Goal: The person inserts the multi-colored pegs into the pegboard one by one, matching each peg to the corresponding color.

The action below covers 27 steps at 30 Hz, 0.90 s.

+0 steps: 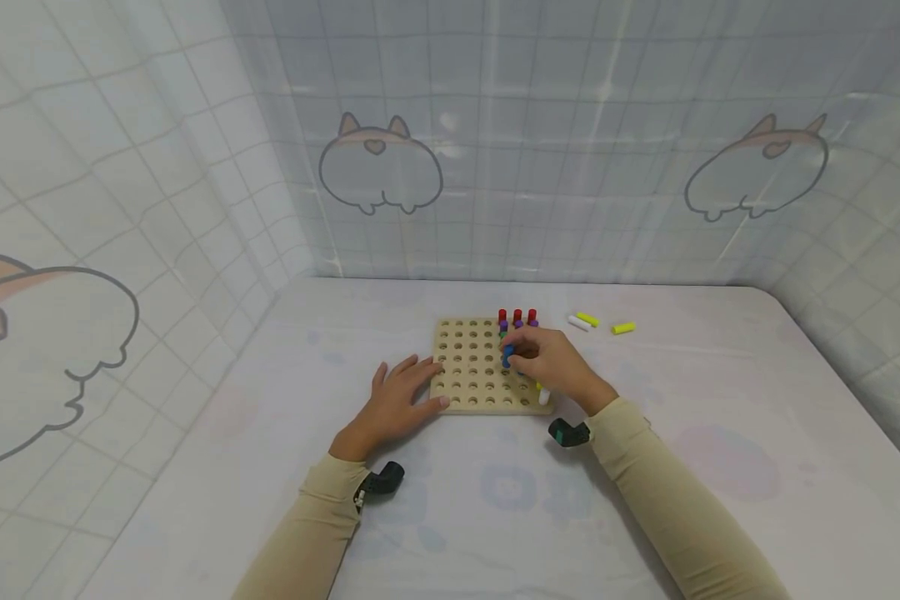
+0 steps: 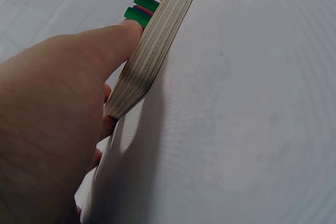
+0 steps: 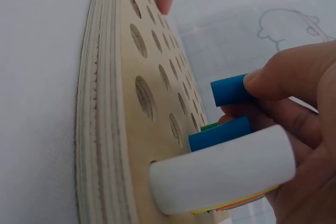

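Observation:
A square wooden pegboard (image 1: 465, 393) with rows of round holes lies flat on the table. My right hand (image 1: 551, 362) pinches a blue peg (image 3: 228, 91) between thumb and fingers, over the board's right part. Below it in the right wrist view, another blue peg (image 3: 220, 134) stands in the board, and a thick-looking white peg (image 3: 226, 169) stands at the near corner. Red pegs (image 1: 517, 315) fill part of the back row, with purple pegs (image 1: 533, 323) in front. My left hand (image 1: 397, 404) rests at the board's left edge, fingertips and thumb touching it.
Right of the board lie a loose white peg (image 1: 579, 323), a yellow peg (image 1: 588, 319) beside it and another yellow peg (image 1: 624, 328). A pale cloth covers the table (image 1: 457, 517). Curtains (image 1: 510, 192) with a grid pattern surround it.

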Motion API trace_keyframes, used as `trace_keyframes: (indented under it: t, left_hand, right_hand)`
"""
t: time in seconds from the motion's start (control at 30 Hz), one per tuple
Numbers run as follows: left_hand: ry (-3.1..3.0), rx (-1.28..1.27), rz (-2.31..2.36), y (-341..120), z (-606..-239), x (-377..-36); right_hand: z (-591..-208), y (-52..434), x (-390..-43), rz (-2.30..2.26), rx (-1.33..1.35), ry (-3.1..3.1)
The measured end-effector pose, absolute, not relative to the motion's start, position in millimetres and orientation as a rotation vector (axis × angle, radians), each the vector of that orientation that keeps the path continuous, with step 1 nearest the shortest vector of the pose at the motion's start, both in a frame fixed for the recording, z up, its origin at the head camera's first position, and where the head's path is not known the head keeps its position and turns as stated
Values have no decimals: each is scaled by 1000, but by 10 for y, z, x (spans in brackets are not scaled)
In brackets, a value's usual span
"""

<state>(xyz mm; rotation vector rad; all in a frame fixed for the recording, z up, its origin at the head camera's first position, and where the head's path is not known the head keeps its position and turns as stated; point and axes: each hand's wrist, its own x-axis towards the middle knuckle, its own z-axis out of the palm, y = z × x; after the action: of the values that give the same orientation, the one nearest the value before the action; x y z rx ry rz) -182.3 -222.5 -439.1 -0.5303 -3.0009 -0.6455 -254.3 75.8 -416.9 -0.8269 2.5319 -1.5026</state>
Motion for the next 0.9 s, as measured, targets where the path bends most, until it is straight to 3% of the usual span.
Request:
trace_keyframes:
  t: [0.9]
  left_hand:
    - [-3000,-558,-646,-2278,-4413,-1799]
  right_hand:
    - [-4198,695,-2474,-1258,-913,2690]
